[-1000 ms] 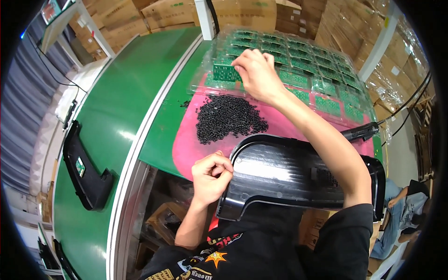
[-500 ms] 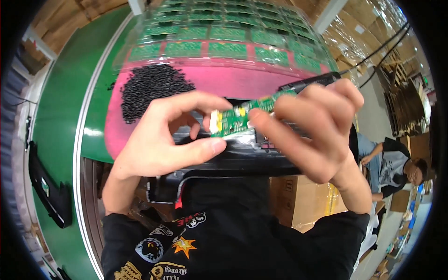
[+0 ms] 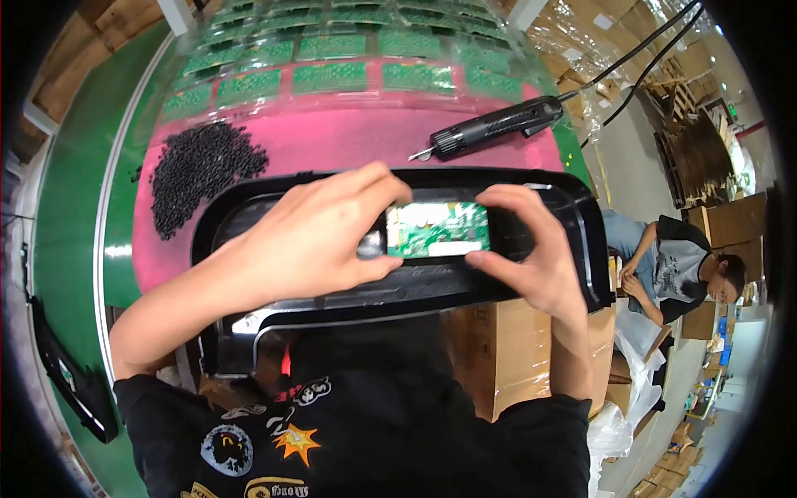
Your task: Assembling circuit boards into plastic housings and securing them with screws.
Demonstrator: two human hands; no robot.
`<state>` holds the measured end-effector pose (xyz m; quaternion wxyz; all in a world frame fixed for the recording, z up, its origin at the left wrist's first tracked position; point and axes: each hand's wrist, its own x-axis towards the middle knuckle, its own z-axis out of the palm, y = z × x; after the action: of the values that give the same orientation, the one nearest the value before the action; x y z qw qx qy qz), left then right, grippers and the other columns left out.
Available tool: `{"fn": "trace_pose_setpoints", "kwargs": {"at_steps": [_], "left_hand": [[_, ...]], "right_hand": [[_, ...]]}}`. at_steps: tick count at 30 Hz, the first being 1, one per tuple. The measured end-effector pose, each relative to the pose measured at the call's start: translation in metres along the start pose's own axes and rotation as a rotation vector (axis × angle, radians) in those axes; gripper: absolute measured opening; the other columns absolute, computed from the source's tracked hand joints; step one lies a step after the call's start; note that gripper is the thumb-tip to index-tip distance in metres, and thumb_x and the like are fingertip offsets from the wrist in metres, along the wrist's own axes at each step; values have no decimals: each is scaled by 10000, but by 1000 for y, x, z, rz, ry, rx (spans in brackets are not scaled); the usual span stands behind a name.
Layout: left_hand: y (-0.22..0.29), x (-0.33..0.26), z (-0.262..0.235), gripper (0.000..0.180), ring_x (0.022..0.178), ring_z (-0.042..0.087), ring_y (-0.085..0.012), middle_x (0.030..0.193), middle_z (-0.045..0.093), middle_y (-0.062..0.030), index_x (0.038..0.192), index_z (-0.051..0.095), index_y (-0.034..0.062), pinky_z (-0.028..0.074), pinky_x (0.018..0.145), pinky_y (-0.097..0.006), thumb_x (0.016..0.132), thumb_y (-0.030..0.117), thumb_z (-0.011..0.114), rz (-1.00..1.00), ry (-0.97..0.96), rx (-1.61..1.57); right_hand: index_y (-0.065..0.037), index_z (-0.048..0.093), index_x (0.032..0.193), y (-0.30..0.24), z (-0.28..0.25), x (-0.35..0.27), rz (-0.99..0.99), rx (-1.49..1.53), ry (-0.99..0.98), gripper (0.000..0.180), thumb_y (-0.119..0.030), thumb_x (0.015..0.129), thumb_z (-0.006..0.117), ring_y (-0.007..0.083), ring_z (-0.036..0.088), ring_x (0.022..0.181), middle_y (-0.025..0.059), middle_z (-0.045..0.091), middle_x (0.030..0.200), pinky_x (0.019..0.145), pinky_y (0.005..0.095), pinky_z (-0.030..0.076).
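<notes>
In the head view, the left hand (image 3: 320,236) and right hand (image 3: 544,266) pinch the green board (image 3: 438,231) at its ends, thumb and finger only as far apart as its sides, maybe to spare its tiny parts, above the middle of the black shell (image 3: 440,286). The screwdriver (image 3: 490,129) lies near the right edge of the pink mat (image 3: 357,137), perhaps for easy reach. Letters show on the black shirt (image 3: 374,415), but the board's marks are too small to read

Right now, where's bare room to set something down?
There's bare pink mat between the black pile and the power screwdriver, bordered by the board trays beyond and the black shell nearer you. Left of the metal rail, the green surface is bare beyond the dark molded part. The shell is crowded: your left hand and right hand hold a circuit board there.
</notes>
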<state>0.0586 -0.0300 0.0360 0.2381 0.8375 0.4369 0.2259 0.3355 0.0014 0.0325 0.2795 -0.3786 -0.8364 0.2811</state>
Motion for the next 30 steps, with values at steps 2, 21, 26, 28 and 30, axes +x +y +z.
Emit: {"fn": "trace_pose_setpoints", "kwargs": {"at_steps": [2, 21, 26, 28, 30], "left_hand": [[-6, -2, 7, 533, 979, 614, -344, 1089, 569, -131, 1172, 554, 13, 511, 815, -409, 737, 202, 798, -42, -46, 26], [-9, 2, 14, 551, 1007, 594, -335, 1092, 549, -115, 1156, 549, 18, 499, 835, -410, 722, 212, 828, -5, -79, 71], [-9, -5, 12, 552, 1008, 594, -332, 1118, 540, -115, 1179, 542, 10, 499, 839, -410, 750, 227, 814, -30, -66, 82], [-8, -9, 8, 564, 1022, 591, -329, 1148, 526, -121, 1202, 535, 4, 502, 838, -411, 767, 246, 801, -54, -67, 46], [-4, -12, -3, 524, 971, 617, -312, 1100, 566, -129, 1200, 546, 4, 513, 801, -403, 790, 226, 785, -84, -16, 17]], "right_hand": [[-15, 626, 1119, 12, 10, 2, 14, 28, -40, 496, -130, 686, 839, 306, 557, 1116, 132, 612, 1156, 970, 389, 441], [-14, 642, 1116, 10, 9, -1, 79, -73, -70, 498, -98, 662, 829, 313, 536, 1101, 97, 583, 1170, 964, 389, 441], [-23, 633, 1139, 8, 12, 3, 51, -73, -82, 549, -86, 634, 838, 318, 538, 1111, 100, 581, 1179, 971, 393, 441], [-36, 610, 1188, 8, 14, 2, 51, -87, -80, 652, -95, 591, 862, 314, 534, 1145, 113, 565, 1219, 997, 393, 434], [-46, 595, 1215, 4, 11, 3, 85, -52, -39, 703, -96, 571, 872, 302, 525, 1170, 117, 547, 1255, 1016, 393, 421]]}}
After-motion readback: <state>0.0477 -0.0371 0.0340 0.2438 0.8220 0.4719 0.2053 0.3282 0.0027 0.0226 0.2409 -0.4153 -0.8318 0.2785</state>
